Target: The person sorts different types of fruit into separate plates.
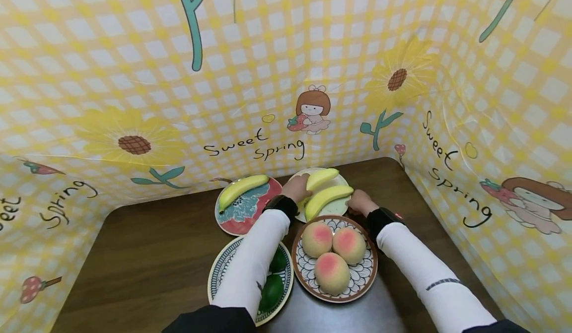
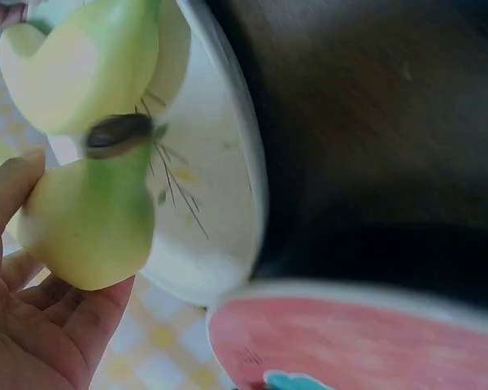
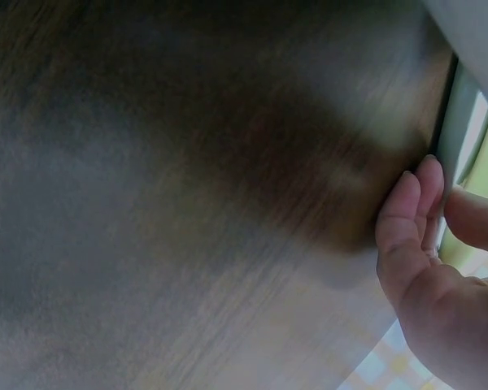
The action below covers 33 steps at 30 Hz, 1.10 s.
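Observation:
My left hand (image 1: 297,188) grips the end of the far banana (image 1: 322,177) over a pale plate (image 1: 340,209). In the left wrist view, the thumb lies on one side of that banana (image 2: 89,223), near its dark tip, with the fingers on the other. A second banana (image 1: 328,200) lies on the same plate, nearer to me. At the plate's right edge, my right hand (image 1: 362,202) pinches the rim; the right wrist view has its fingertips (image 3: 427,175) against the plate's outer side, the thumb opposite.
Left of the pale plate, a red and blue plate (image 1: 268,194) bears one banana (image 1: 241,191). A brown-rimmed plate (image 1: 308,288) with three peaches (image 1: 332,273) stands in front. Under my left forearm is a patterned plate (image 1: 214,273) with green fruits (image 1: 271,293). Checked cloth (image 1: 250,75) walls the wooden table (image 1: 134,253).

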{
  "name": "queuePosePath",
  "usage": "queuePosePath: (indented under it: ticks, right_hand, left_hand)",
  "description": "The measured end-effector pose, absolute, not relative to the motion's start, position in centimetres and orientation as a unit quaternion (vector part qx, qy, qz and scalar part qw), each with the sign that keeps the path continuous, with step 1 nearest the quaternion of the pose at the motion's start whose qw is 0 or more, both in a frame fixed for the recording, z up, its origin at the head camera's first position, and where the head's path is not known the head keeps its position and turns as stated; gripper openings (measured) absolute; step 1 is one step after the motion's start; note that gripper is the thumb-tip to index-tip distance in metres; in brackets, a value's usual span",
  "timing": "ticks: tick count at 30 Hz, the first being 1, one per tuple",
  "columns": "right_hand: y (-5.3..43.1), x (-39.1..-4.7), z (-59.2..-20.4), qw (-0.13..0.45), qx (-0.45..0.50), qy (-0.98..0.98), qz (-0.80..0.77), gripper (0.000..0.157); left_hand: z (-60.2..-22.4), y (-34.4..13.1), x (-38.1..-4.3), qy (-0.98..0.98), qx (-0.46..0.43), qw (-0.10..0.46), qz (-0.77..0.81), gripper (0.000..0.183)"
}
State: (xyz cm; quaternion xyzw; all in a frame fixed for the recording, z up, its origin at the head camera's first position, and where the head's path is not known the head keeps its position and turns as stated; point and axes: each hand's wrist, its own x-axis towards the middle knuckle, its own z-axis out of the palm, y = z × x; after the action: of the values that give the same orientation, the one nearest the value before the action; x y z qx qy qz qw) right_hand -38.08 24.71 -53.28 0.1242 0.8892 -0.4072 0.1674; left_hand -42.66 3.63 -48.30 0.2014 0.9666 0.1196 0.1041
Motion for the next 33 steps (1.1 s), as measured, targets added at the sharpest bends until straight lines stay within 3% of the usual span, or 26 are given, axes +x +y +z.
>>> queuePosePath:
  ticks: [9, 11, 16, 18, 22, 26, 30, 33]
  right_hand:
    - [24.3, -39.6, -54.4, 0.171, 0.113, 0.91, -0.361, 0.017]
    - [24.8, -40.8, -56.1, 0.166, 0.106, 0.917, -0.347, 0.019]
    - [27.9, -45.0, -65.1, 0.122, 0.08, 0.919, -0.366, 0.022]
    - [28.2, -45.1, -65.2, 0.13, 0.091, 0.915, -0.37, 0.021]
    - [25.7, -40.5, -57.0, 0.147, 0.109, 0.911, -0.37, 0.019]
    - [24.2, -37.3, -53.1, 0.127, 0.098, 0.92, -0.358, 0.023]
    - [24.6, -38.3, -54.0, 0.139, 0.104, 0.917, -0.358, 0.023]
    - [26.1, -40.9, -58.1, 0.138, 0.097, 0.914, -0.37, 0.023]
  left_hand:
    - [-49.3, 3.9, -43.2, 0.966, 0.19, 0.114, 0.131, 0.056]
    - [-49.6, 3.9, -43.4, 0.963, 0.196, 0.118, 0.14, 0.057]
    - [-50.1, 4.3, -43.6, 0.952, 0.225, 0.125, 0.166, 0.052]
    - [-50.2, 4.5, -43.7, 0.948, 0.233, 0.13, 0.174, 0.05]
    - [-50.1, 4.5, -43.6, 0.945, 0.23, 0.146, 0.183, 0.048]
    - [-50.5, 4.3, -43.8, 0.941, 0.219, 0.174, 0.192, 0.052]
    - [-52.1, 3.9, -45.1, 0.938, 0.246, 0.161, 0.183, 0.055]
    - [-51.9, 3.6, -45.4, 0.939, 0.253, 0.153, 0.174, 0.056]
